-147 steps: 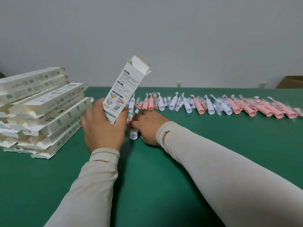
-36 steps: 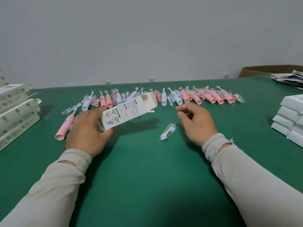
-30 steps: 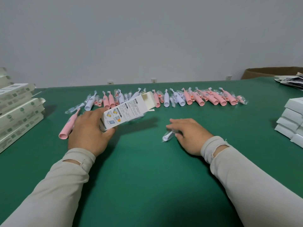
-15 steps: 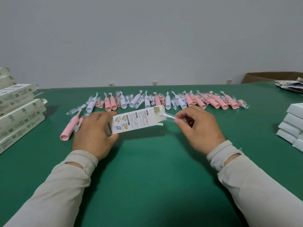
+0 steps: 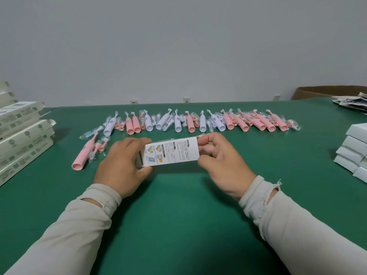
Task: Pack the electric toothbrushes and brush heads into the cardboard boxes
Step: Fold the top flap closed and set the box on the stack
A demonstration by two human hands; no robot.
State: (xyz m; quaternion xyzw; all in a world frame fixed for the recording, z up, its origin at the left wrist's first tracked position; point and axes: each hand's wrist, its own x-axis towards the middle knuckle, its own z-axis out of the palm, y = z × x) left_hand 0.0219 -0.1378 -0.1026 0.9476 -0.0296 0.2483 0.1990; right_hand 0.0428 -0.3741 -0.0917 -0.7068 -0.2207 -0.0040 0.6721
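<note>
Gripping the printed white cardboard box (image 5: 171,153) over the green bench's (image 5: 178,215) middle, left hand (image 5: 124,165) and right hand (image 5: 222,161) could crush its end flap by squeezing.

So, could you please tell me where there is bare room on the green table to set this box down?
Bare felt lies in front of both hands, between the sleeves, and between the right hand and the white boxes at right. Crowded: the toothbrush row behind the box, and the pink toothbrush beside the left hand.
</note>
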